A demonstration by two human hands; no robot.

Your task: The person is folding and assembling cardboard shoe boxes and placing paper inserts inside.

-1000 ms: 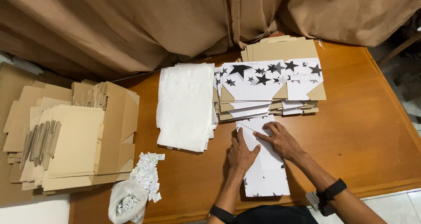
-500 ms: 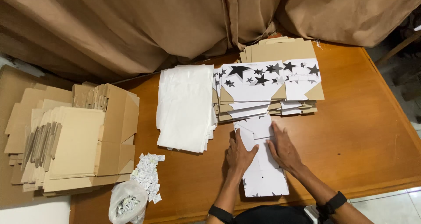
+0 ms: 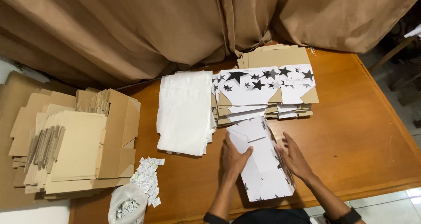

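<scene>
While the hands moved apart: the flat white box [image 3: 263, 162] puffed up into a box shape.
Table [image 3: 359, 132]: big, brown, smooth wood.
Box: thin card, black stars, near the front edge.
Left hand [image 3: 233, 156]: grips its left side.
Right hand [image 3: 294, 158]: fingers spread, pressing its right side.

Packing workshop, flat cardboard box stacks [image 3: 74, 149], star-printed cartons [image 3: 263, 86], wooden table [image 3: 359, 132]
</scene>
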